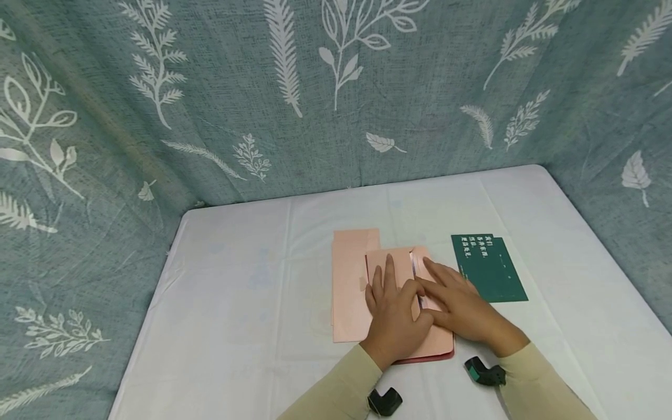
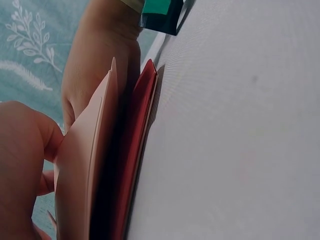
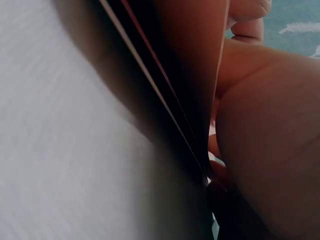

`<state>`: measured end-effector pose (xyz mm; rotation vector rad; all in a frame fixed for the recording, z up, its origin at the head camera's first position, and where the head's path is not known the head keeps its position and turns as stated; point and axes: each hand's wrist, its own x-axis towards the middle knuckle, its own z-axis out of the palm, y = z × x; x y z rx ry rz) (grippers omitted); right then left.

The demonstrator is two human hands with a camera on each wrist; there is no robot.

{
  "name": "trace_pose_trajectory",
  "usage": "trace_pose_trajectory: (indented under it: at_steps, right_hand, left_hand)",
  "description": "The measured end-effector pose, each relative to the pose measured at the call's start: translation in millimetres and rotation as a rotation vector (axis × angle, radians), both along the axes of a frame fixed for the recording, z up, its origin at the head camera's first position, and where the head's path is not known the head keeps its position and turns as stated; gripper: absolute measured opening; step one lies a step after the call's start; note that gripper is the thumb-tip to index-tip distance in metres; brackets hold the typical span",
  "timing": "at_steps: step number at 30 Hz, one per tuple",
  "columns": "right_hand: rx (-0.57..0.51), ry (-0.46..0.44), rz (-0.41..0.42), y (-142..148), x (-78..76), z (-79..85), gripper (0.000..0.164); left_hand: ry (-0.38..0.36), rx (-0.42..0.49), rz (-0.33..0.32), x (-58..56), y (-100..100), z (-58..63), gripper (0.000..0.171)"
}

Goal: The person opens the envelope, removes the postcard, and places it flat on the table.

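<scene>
Both hands are at a pink folder [image 1: 394, 262] with a red inner side [image 2: 134, 145], lying on the white table. A narrow bluish strip shows along a slit near its right side. My left hand [image 1: 396, 321] lies over the folder, some fingers stretched forward, index finger and thumb bent together at the slit's edge. From the right, my right hand [image 1: 464, 309] rests on the folder with fairly straight fingers, its index finger and thumb reaching toward the slit. In the left wrist view the folder's layers stand apart at the edge. The fingertips' exact contact is partly hidden.
More pink paper pieces [image 1: 346, 291] lie to the left, partly under the folder. Dark green cards [image 1: 493, 274] with white writing overlap at the right. A leaf-patterned green curtain [image 1: 336, 134] surrounds the white table [image 1: 236, 280] at the back and sides.
</scene>
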<state>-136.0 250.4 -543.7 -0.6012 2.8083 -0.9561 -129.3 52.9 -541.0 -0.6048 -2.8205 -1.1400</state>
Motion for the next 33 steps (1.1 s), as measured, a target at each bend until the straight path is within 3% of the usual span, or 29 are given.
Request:
trace_pose_trajectory:
  at_steps: [14, 33]
  right_hand:
    - [0.039, 0.009, 0.03, 8, 4.1, 10.6, 0.071]
    - [0.091, 0.005, -0.074, 21, 5.2, 19.0, 0.072]
  left_hand:
    - [-0.015, 0.001, -0.004, -0.9, -1, -1.3, 0.014]
    - [0.002, 0.007, -0.007, 0.7, -2, -2.9, 0.02]
